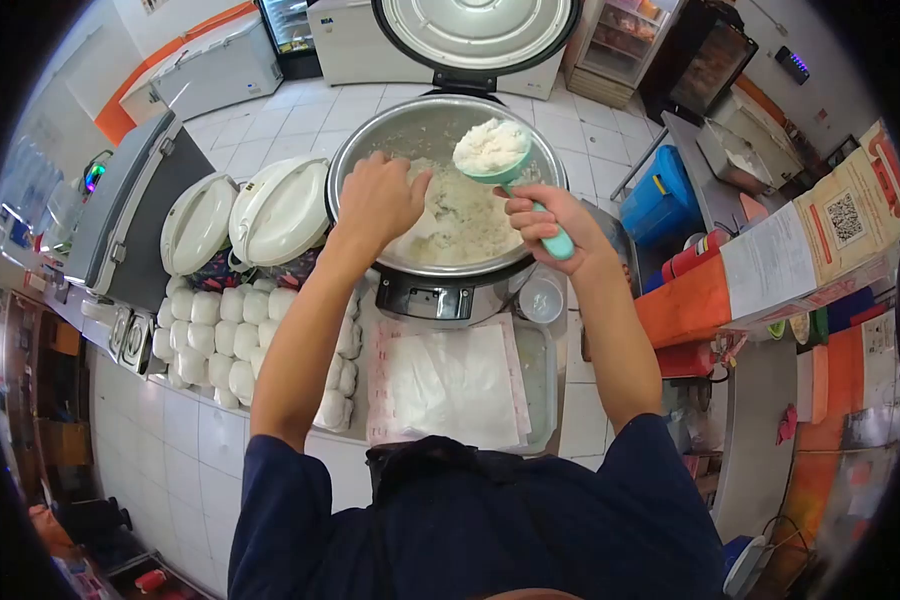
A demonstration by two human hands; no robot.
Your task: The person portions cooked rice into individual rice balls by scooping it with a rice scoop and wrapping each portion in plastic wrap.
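Note:
A large open rice cooker (355, 150) stands in front of me, partly filled with white rice (465, 215). My right hand (550, 222) grips the handle of a teal rice scoop (510, 170), which is heaped with rice and held above the pot. My left hand (380, 200) hovers over the pot's left side, fingers curled down toward the rice; whether it holds any is hidden. Below the pot lies a stack of white wrapping sheets (455, 385) in a clear tray.
Several wrapped white rice portions (220, 340) fill a tray at the left. Two white lidded containers (270, 205) sit behind them. The cooker's lid (475, 30) stands raised at the back. A blue bin (665, 195) and orange counter (690, 300) are on the right.

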